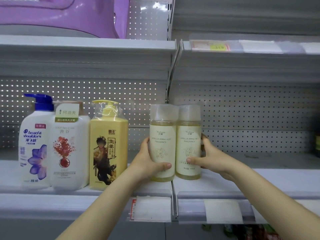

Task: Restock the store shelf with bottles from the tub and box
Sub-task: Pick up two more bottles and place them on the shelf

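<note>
I see left hand (147, 163) gripping left pale bottle (162, 144) | right hand (210, 158) gripping right pale bottle (189, 142) | both upright, touching, on shelf (225, 181)

purple item (60, 14) cropped, price tag (218, 47) blurred

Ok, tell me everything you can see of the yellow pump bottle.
The yellow pump bottle is squarish, of opaque pale-yellow plastic by the look, its pump head under clear wrap. The front bears a drawn dark-robed figure and Chinese characters. It stands upright on the shelf, third from the left, beside the white floral bottle. Neither hand holds it; the left forearm crosses before its lower right corner.
</note>
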